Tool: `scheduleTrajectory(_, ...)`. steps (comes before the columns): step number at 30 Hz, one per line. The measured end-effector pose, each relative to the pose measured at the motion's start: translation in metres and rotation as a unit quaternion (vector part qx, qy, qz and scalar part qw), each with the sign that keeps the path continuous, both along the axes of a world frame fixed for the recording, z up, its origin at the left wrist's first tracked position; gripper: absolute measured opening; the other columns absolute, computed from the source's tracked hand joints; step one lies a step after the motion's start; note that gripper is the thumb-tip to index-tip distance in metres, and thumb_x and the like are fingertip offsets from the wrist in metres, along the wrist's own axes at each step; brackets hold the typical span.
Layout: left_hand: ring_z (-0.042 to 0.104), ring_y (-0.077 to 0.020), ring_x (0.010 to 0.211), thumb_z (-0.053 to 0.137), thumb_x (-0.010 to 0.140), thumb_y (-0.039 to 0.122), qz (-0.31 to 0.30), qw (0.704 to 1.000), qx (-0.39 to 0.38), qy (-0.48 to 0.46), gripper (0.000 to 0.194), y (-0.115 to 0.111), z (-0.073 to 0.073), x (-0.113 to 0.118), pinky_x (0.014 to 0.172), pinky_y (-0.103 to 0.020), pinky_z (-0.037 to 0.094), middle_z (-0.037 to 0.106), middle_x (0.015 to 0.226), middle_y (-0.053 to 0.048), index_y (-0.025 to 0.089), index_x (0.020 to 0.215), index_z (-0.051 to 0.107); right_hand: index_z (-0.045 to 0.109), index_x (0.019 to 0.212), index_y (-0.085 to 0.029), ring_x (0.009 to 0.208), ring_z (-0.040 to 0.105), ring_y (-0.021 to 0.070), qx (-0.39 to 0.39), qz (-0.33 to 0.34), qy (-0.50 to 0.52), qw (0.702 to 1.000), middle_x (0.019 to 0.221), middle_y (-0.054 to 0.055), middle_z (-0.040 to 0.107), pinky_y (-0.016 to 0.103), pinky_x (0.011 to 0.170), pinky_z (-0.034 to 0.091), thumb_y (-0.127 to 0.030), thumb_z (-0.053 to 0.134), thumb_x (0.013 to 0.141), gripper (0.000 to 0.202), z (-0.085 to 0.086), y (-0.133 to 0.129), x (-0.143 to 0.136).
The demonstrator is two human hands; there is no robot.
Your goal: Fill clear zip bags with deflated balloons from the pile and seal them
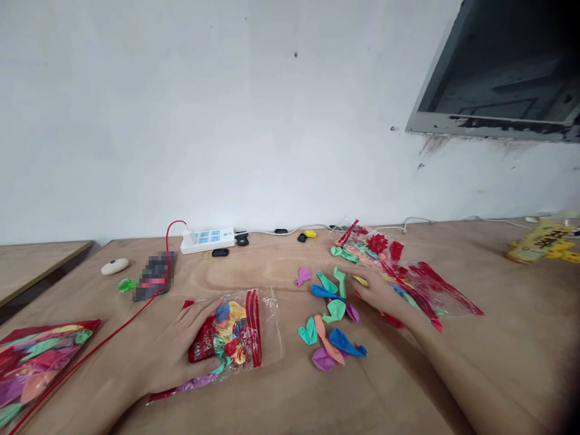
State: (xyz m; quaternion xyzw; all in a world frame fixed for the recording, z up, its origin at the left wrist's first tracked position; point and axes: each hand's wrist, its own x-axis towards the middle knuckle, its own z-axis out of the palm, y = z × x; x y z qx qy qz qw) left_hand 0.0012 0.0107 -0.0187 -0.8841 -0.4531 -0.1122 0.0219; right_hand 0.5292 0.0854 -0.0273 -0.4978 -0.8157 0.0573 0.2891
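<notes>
My left hand (181,338) lies with fingers stretched and thumb apart over the left end of a clear, red-printed bag of balloons (235,329), touching it. My right hand (378,293) reaches over the table, fingers extended and slightly blurred, its fingertips at a light green balloon (339,281). Part of a yellow balloon (361,281) shows between its fingers; I cannot tell whether it is gripped. Loose balloons lie between my hands, including a blue one (347,343), an orange one (327,341), a purple one (322,359) and a pink one (303,276).
More balloon bags lie at the far left (45,362), at the back (362,244) and beside my right forearm (435,290). A power strip (208,240), a phone (154,277) on a red cable and a white oval object (115,266) stand behind. A yellow package (539,241) is far right.
</notes>
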Motion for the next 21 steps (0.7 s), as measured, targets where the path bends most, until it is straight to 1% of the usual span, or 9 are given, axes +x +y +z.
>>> scheduleTrajectory(2, 0.065, -0.0406, 0.123, 0.066, 0.087, 0.072, 0.000, 1.000, -0.005, 0.003, 0.097, 0.000, -0.001, 0.000, 0.105, -0.049, 0.051, 0.067, 0.141, -0.014, 0.027, 0.166, 0.032, 0.075, 0.133, -0.024, 0.125, 0.068, 0.0320, -0.009, -0.008, 0.054, 0.998, 0.134, 0.010, 0.073, 0.052, 0.110, 0.055, -0.034, 0.053, 0.101, 0.041, 0.017, -0.010, -0.006)
scheduleTrajectory(4, 0.065, -0.0403, 0.123, 0.067, 0.087, 0.071, -0.001, 1.000, -0.010, 0.003, 0.097, 0.000, 0.000, 0.001, 0.105, -0.049, 0.051, 0.066, 0.142, -0.014, 0.027, 0.166, 0.033, 0.076, 0.132, -0.026, 0.125, 0.068, 0.0325, -0.046, -0.007, 0.100, 0.994, 0.133, 0.009, 0.074, 0.051, 0.108, 0.056, -0.041, 0.057, 0.100, 0.040, 0.032, -0.022, -0.011)
scheduleTrajectory(6, 0.065, -0.0399, 0.123, 0.067, 0.087, 0.070, -0.002, 1.000, -0.013, -0.001, 0.096, 0.000, 0.004, 0.003, 0.105, -0.048, 0.051, 0.065, 0.143, -0.014, 0.026, 0.165, 0.034, 0.076, 0.132, -0.028, 0.121, 0.070, 0.0322, -0.107, 0.011, 0.131, 0.986, 0.130, 0.008, 0.075, 0.048, 0.105, 0.059, -0.044, 0.060, 0.099, 0.040, 0.044, -0.032, -0.013)
scheduleTrajectory(8, 0.066, -0.0399, 0.122, 0.066, 0.087, 0.070, 0.000, 1.000, -0.015, 0.003, 0.095, -0.001, 0.006, 0.004, 0.104, -0.048, 0.052, 0.066, 0.142, -0.015, 0.025, 0.165, 0.035, 0.078, 0.130, -0.029, 0.116, 0.072, 0.0309, -0.165, 0.049, 0.122, 0.977, 0.128, 0.007, 0.076, 0.044, 0.101, 0.061, -0.041, 0.061, 0.098, 0.038, 0.049, -0.039, -0.015)
scheduleTrajectory(10, 0.066, -0.0404, 0.121, 0.066, 0.087, 0.070, 0.005, 1.000, -0.013, 0.011, 0.095, -0.001, 0.007, 0.004, 0.103, -0.049, 0.052, 0.066, 0.141, -0.015, 0.026, 0.165, 0.034, 0.081, 0.124, -0.031, 0.116, 0.072, 0.0293, -0.194, 0.085, 0.079, 0.974, 0.129, 0.005, 0.076, 0.041, 0.102, 0.060, -0.031, 0.060, 0.096, 0.035, 0.049, -0.042, -0.018)
scheduleTrajectory(14, 0.066, -0.0399, 0.122, 0.067, 0.087, 0.069, -0.002, 1.000, -0.006, 0.001, 0.097, 0.001, 0.000, 0.002, 0.103, -0.049, 0.053, 0.065, 0.143, -0.015, 0.027, 0.166, 0.030, 0.085, 0.109, -0.030, 0.122, 0.069, 0.0289, -0.167, 0.128, -0.012, 0.978, 0.123, 0.004, 0.078, 0.044, 0.108, 0.056, -0.011, 0.052, 0.081, 0.048, 0.039, -0.039, -0.026)
scheduleTrajectory(17, 0.065, -0.0393, 0.125, 0.066, 0.088, 0.068, -0.009, 1.000, -0.008, -0.008, 0.098, 0.002, -0.005, -0.001, 0.104, -0.047, 0.053, 0.062, 0.148, -0.013, 0.029, 0.168, 0.025, 0.086, 0.105, -0.031, 0.127, 0.066, 0.0304, -0.148, 0.127, -0.078, 0.978, 0.130, 0.004, 0.075, 0.049, 0.113, 0.052, -0.007, 0.050, 0.072, 0.054, 0.032, -0.035, -0.026)
scheduleTrajectory(19, 0.064, -0.0391, 0.126, 0.066, 0.089, 0.068, -0.008, 1.000, -0.014, -0.008, 0.098, 0.002, -0.006, -0.002, 0.104, -0.047, 0.053, 0.061, 0.150, -0.013, 0.030, 0.169, 0.024, 0.087, 0.102, -0.033, 0.130, 0.064, 0.0310, -0.139, 0.118, -0.106, 0.977, 0.136, 0.002, 0.071, 0.051, 0.116, 0.048, -0.005, 0.051, 0.070, 0.055, 0.031, -0.035, -0.024)
scheduleTrajectory(21, 0.064, -0.0380, 0.125, 0.066, 0.090, 0.067, -0.009, 1.000, -0.019, -0.007, 0.096, 0.002, -0.006, -0.002, 0.104, -0.046, 0.053, 0.060, 0.152, -0.012, 0.031, 0.169, 0.024, 0.087, 0.097, -0.034, 0.130, 0.063, 0.0309, -0.133, 0.118, -0.118, 0.977, 0.137, 0.002, 0.070, 0.050, 0.117, 0.047, -0.004, 0.052, 0.069, 0.053, 0.031, -0.036, -0.023)
